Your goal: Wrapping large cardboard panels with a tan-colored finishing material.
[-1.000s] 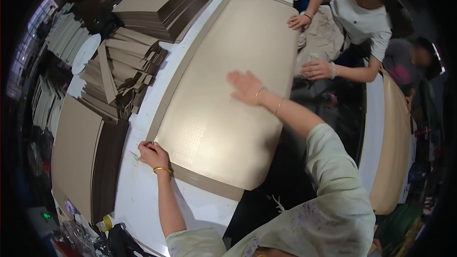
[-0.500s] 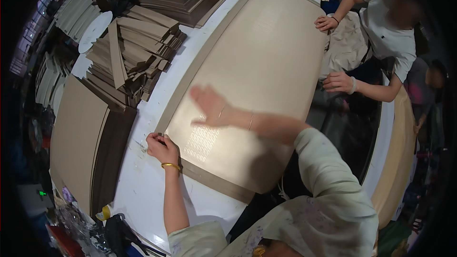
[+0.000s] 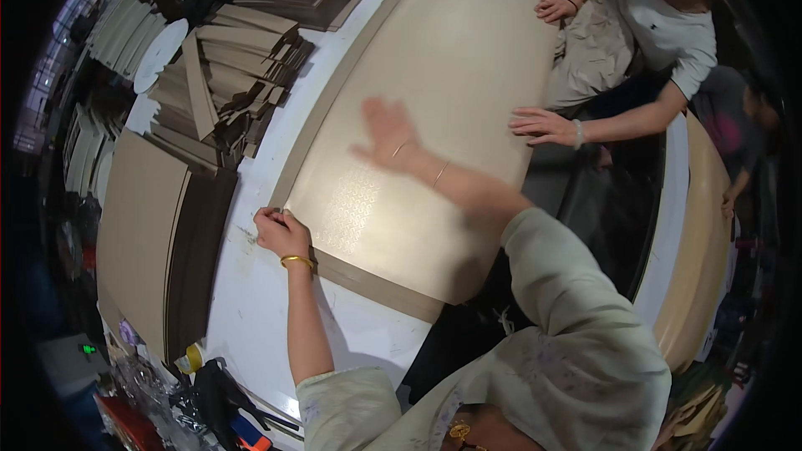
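A large beige sheet (image 3: 451, 42) with a smooth sheen lies over a grey-brown board (image 3: 376, 287), whose border shows along the left and near edges. A patch of small embossed marks catches the light near its left corner. My left hand (image 3: 282, 232), with a gold bangle at the wrist, is closed on the board's near left corner; its fingertips are partly hidden. Over the sheet's lower middle, my right hand (image 3: 389, 134) is stretched flat with fingers apart, blurred by motion. Whether it touches the surface I cannot tell.
Across the board, a co-worker's hand (image 3: 543, 127) rests at the sheet's right edge and another hand (image 3: 556, 8) lies farther up. Stacked brown boards (image 3: 146, 234) and a heap of brown strips (image 3: 225, 75) stand at left on the white table (image 3: 242, 292).
My right hand has swept away from me and slightly right over the sheet. My left hand stays at the corner. The co-worker's nearer hand has come in to the sheet's edge.
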Tool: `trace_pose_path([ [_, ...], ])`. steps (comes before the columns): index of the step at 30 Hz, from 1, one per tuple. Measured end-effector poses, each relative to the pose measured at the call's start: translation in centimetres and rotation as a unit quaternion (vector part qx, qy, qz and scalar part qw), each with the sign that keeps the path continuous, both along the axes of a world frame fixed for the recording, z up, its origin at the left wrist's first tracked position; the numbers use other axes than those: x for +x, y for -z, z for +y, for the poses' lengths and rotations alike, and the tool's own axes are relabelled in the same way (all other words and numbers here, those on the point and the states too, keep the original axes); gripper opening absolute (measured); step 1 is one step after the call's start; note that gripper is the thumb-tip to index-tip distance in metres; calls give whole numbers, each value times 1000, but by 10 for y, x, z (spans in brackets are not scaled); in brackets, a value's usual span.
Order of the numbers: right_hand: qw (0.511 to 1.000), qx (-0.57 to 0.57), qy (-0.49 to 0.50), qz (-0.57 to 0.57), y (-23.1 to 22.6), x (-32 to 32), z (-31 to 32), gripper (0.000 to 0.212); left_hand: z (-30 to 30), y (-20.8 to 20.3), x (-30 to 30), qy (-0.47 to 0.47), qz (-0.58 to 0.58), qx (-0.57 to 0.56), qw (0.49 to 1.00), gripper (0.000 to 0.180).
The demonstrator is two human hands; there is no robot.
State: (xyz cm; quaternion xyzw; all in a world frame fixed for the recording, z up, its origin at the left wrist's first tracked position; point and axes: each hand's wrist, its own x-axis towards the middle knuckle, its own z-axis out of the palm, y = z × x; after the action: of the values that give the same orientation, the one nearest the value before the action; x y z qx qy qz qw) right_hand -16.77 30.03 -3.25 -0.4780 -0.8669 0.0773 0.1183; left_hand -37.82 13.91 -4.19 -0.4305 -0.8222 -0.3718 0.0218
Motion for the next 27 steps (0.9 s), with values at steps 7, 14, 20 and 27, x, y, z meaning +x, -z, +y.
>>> trace_pose_path([
  [7, 929, -83, -357, 51, -3, -8, -104, 80, -6, 5, -10, 18, -25, -5, 1000, 29],
  [14, 999, 1, -18, -40, -9, 159, -18, 76, -4, 0, -3, 0, 2, -38, 999, 27],
  [20, 944, -116, -309, 28, -26, 149, -196, 85, -4, 3, -5, -16, 56, -66, 996, 28],
  [27, 893, -147, -290, 311, -114, 187, -300, 76, -7, -4, -6, 4, 38, -89, 995, 29],
])
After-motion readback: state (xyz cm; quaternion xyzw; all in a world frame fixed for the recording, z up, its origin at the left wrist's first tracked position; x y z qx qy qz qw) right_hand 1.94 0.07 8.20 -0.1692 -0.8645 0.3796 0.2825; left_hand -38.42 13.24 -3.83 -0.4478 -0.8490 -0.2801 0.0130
